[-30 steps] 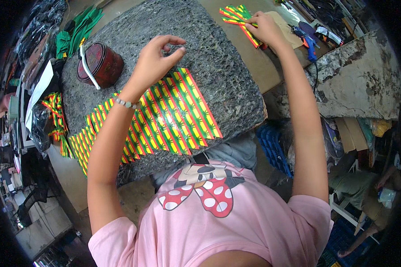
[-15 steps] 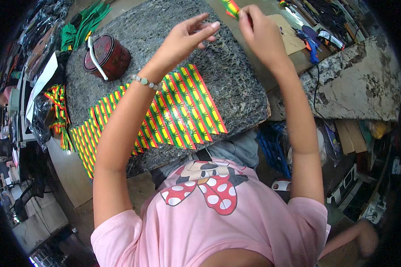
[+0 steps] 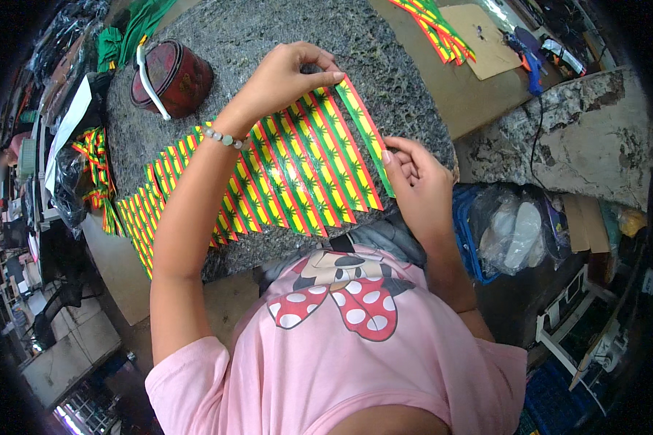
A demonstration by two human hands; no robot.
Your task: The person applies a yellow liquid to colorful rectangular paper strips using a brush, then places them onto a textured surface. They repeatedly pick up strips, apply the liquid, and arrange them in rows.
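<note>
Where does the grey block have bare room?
Bare patches on the block lie beyond the left hand, right of the red tin, and between the held strip and right edge, beyond the right hand. Laid strips crowd the near side.

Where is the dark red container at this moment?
In the head view, the container sits at upper left on the grey block, beyond the striped strips.

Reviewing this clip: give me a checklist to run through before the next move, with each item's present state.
1. Left hand on the outermost striped strip's upper end: ok.
2. Right hand near its lower end: ok.
3. Strip meeting the laid row of strips: not ok, a gap shows.
4. Strip flat on the rough grey block: cannot tell.
5. Dark red pot apart from both hands: ok.
</note>
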